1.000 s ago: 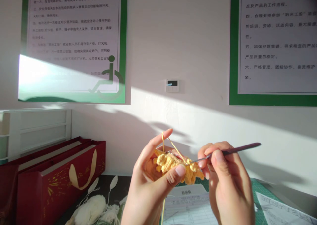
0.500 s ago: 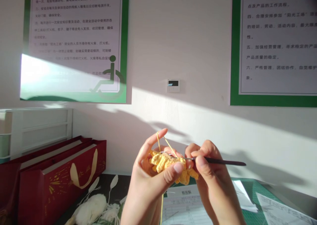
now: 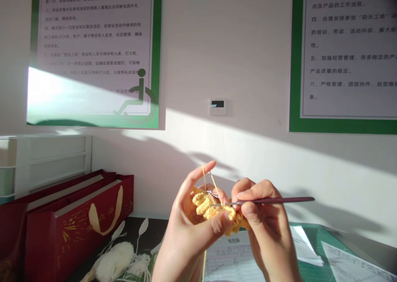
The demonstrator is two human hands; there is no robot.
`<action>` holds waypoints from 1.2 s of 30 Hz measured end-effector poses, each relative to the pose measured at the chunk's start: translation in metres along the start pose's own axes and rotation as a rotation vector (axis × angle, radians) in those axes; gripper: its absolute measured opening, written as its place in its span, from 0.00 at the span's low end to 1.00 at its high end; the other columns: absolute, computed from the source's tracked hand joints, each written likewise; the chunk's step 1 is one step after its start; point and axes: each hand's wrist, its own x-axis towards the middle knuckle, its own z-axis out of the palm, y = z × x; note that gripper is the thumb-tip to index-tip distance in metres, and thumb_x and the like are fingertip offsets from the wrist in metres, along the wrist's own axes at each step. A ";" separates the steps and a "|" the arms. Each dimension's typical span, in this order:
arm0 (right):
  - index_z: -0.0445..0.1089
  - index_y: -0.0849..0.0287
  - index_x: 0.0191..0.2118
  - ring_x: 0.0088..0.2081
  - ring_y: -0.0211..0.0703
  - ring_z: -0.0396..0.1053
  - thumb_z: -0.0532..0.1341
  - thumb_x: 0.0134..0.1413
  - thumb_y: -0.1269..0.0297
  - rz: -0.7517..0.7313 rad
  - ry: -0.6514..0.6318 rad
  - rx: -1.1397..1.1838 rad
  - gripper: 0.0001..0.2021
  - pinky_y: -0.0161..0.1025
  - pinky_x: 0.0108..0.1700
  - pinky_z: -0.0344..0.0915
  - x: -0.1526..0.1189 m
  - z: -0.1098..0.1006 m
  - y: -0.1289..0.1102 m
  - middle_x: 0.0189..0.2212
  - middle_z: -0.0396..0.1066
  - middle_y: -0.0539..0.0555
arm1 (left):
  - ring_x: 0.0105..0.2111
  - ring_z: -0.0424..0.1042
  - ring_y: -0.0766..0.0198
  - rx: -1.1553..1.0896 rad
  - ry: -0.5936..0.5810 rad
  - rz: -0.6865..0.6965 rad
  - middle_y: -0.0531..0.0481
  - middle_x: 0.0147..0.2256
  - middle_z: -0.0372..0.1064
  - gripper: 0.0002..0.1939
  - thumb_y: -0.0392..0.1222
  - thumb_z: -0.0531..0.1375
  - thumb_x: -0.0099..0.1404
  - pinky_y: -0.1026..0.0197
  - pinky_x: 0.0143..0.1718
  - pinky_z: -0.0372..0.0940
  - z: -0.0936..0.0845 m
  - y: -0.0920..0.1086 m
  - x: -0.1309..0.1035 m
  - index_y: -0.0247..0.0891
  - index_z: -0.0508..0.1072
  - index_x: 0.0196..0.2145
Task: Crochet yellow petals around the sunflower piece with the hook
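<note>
In the head view, the left hand [image 3: 194,226] pinches yellow crochet work [image 3: 203,203] above a printed sheet [image 3: 232,263], index finger raised under yarn [image 3: 204,176]; the right hand [image 3: 268,222] grips a dark-handled hook [image 3: 285,200], its end jutting into open room before the wall [image 3: 223,58]. The sheet reads "熊图解"; the poster [image 3: 347,46] at right, "阳光工场".

Strong light, apparently from the left, gives you glare that washes out part of the left poster [image 3: 94,54]. A slanting shadow edge crosses the far wall [image 3: 223,46]; soft shadows spread right of your right hand [image 3: 268,218]. The near sheet [image 3: 232,261] looks blurred.
</note>
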 end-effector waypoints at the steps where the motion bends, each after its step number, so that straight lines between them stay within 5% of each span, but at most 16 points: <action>1: 0.71 0.52 0.40 0.33 0.34 0.68 0.62 0.65 0.64 0.021 -0.006 0.011 0.01 0.31 0.34 0.66 0.000 -0.001 0.000 0.35 0.68 0.49 | 0.29 0.69 0.66 0.003 -0.013 -0.009 0.51 0.30 0.71 0.43 0.35 0.78 0.47 0.66 0.31 0.65 0.000 0.000 0.000 0.40 0.69 0.60; 7: 0.72 0.51 0.39 0.33 0.34 0.68 0.63 0.65 0.63 -0.002 0.007 -0.007 0.01 0.31 0.33 0.64 0.000 -0.004 0.000 0.35 0.68 0.48 | 0.33 0.71 0.64 -0.012 -0.037 -0.036 0.49 0.34 0.72 0.38 0.35 0.74 0.55 0.63 0.36 0.67 -0.002 0.002 -0.002 0.42 0.68 0.61; 18: 0.71 0.53 0.36 0.31 0.36 0.66 0.65 0.61 0.55 0.134 0.070 0.220 0.08 0.35 0.33 0.63 -0.001 0.008 0.000 0.31 0.65 0.47 | 0.32 0.71 0.63 -0.021 -0.121 -0.110 0.50 0.32 0.72 0.42 0.33 0.76 0.48 0.63 0.36 0.65 -0.007 0.002 0.000 0.41 0.70 0.60; 26: 0.67 0.53 0.36 0.24 0.33 0.59 0.59 0.67 0.56 0.221 0.075 0.276 0.09 0.33 0.27 0.59 0.001 0.003 -0.004 0.27 0.62 0.46 | 0.33 0.72 0.61 -0.048 -0.228 -0.179 0.49 0.32 0.74 0.45 0.31 0.75 0.48 0.61 0.39 0.65 -0.012 0.002 0.001 0.40 0.68 0.63; 36: 0.68 0.51 0.37 0.21 0.31 0.56 0.58 0.68 0.57 0.239 0.161 0.251 0.07 0.30 0.23 0.57 -0.001 0.005 -0.008 0.24 0.59 0.44 | 0.32 0.76 0.62 -0.082 -0.349 -0.203 0.48 0.33 0.78 0.29 0.30 0.73 0.50 0.60 0.38 0.70 -0.016 0.001 0.003 0.42 0.77 0.50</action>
